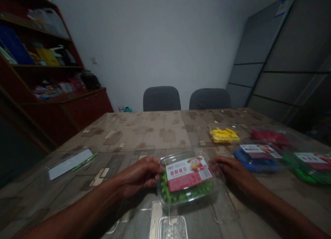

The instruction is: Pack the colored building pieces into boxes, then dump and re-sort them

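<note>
Between my hands is a clear plastic box (165,196) with green pieces inside and a red-and-white printed label (190,173) on top. My left hand (139,173) pinches its left edge, thumb above and fingers curled at the side. At the opposite edge my right hand (230,168) grips the box, its fingertips partly hidden by the clear plastic. The box sits slightly tilted, low over the patterned table; I cannot tell whether its base touches the surface.
Several similar clear boxes stand to the right, with yellow pieces (224,135), red pieces (270,137), blue pieces (254,159) and green pieces (309,170). At left lies a clear package (71,165) with a white card and something green. Two grey chairs (161,98) (210,99) stand behind the table (152,130).
</note>
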Available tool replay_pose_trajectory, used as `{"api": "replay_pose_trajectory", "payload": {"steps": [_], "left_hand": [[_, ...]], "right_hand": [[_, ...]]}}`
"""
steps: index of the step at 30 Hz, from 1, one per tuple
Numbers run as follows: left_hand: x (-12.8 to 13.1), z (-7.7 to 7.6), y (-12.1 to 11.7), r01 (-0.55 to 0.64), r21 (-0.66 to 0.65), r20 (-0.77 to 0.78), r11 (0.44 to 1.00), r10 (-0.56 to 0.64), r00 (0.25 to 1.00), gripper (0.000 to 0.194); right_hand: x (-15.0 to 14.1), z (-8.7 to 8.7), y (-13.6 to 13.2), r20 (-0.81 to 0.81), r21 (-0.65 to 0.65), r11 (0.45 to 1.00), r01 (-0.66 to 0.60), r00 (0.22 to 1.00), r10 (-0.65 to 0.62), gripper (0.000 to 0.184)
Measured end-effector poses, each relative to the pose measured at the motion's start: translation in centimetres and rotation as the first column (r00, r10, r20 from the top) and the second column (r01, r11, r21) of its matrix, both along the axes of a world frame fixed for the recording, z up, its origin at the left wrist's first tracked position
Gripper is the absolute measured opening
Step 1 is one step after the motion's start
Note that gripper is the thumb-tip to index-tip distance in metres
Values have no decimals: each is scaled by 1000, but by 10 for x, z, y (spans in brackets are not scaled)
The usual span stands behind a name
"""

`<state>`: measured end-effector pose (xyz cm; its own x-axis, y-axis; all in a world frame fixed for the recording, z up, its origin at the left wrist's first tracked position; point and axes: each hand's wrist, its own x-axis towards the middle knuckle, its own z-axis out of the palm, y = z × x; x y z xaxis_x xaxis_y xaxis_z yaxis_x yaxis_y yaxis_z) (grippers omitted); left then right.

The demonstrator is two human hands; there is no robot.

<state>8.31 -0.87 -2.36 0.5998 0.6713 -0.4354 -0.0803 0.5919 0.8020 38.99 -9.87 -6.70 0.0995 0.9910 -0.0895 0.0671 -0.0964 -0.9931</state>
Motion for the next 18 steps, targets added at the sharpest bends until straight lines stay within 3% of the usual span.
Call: {"api": "replay_pose_trajectory", "payload": {"steps": [2, 6, 13, 18], "left_hand": [[4, -7, -3, 28, 13, 7, 1000, -29, 1000, 26], [14, -16, 0, 48, 38, -12, 998, -48, 999, 30], [16, -22, 6, 40, 126, -33, 991, -36, 999, 34], [16, -23, 1, 57, 149, -30, 987, -53, 998, 38]], "right_hand": [[-1, 3, -1, -120, -53, 996, 72, 990, -78, 43], [-15, 13, -6, -72, -78, 994, 75, 994, -81, 57], [-30, 10, 0, -96, 9, 1000, 6, 995, -6, 48], [-32, 6, -5, -134, -24, 1000, 6, 991, -9, 49]]}}
